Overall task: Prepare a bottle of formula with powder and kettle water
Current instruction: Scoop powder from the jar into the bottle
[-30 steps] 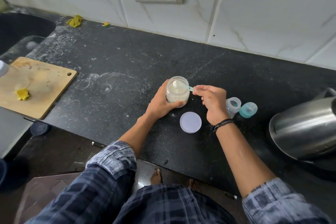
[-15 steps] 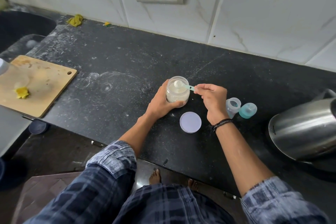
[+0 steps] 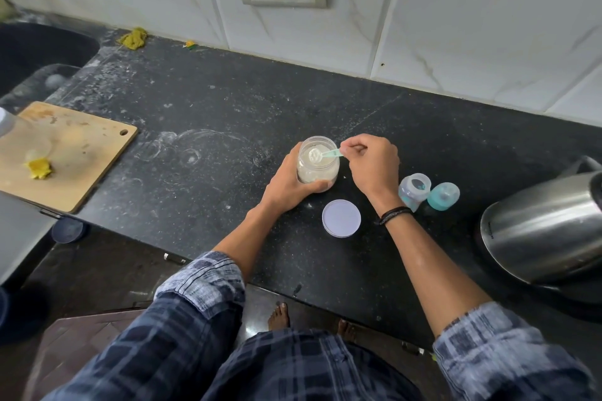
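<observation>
I see lid [image 3: 341, 218], bottle [image 3: 414, 191], cap [image 3: 443, 196], kettle [image 3: 540, 231] nearby | left hand [image 3: 288, 182] grips jar [image 3: 317, 169] | right hand [image 3: 374, 166] pinches scoop [image 3: 325, 154] over jar mouth

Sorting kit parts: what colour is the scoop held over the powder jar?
The scoop is pale teal, best seen in the head view.

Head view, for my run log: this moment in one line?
left hand holds powder jar | right hand pinches scoop, loaded, at jar mouth | bottle open

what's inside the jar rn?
Pale powder, filling most of the jar. A green scoop loaded with powder is at its mouth, pinched by the right hand. The left hand wraps the jar's lower wall, hiding the powder there.
</observation>
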The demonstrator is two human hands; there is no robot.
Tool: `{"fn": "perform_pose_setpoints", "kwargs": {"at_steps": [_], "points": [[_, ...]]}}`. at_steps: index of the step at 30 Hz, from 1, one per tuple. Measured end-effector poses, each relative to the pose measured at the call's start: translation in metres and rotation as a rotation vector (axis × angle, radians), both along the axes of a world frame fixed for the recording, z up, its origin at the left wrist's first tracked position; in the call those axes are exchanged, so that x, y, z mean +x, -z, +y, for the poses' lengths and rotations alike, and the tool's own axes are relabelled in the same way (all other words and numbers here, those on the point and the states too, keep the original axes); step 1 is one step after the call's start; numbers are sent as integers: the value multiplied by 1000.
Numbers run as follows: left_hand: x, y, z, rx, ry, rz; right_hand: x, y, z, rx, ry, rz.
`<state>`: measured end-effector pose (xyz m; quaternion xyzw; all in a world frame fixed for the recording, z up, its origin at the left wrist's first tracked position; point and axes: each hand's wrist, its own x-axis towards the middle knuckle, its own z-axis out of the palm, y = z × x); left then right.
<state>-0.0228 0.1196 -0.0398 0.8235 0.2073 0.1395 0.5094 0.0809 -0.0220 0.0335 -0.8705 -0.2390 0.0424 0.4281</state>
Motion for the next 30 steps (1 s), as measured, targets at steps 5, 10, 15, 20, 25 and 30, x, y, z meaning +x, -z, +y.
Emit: {"fn": "perform_pose_setpoints", "kwargs": {"at_steps": [5,10,15,20,25,30], "points": [[0,1,0,-21,-7,10,-6,-10,18,-136,-93,-32],[-1,0,0,-21,-11,21,-17,-16,35,-165,-70,51],[-1,1,1,-24,-7,20,-22,-23,43,-95,-39,130],[-1,1,2,-24,16,9,-23,-27,44,-73,-39,159],[-1,0,2,-17,27,7,-10,-22,33,40,54,329],[0,2,2,5,17,31,-3,-12,17,170,148,445]]}}
